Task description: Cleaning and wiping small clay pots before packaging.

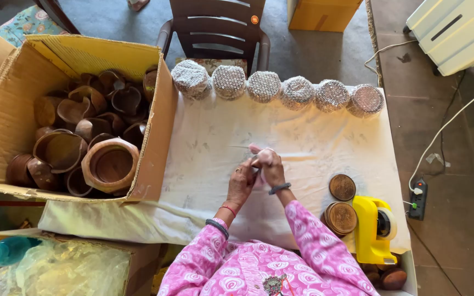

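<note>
Head view, six wrapped bundles, two wooden discs

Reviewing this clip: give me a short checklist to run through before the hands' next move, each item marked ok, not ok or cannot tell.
1. Both hands on the work: left hand and right hand meet over the white cloth: ok.
2. What they hold: a small pale piece shows at the fingertips, its kind unclear: cannot tell.
3. Wrapped bundles sit in a row along the far edge: ok.
4. Yellow tape dispenser stands beside the right arm: ok.
5. Two round brown pieces lie next to the dispenser, unwrapped: ok.
6. Cardboard box on the left holds brown bowls: ok.
</note>
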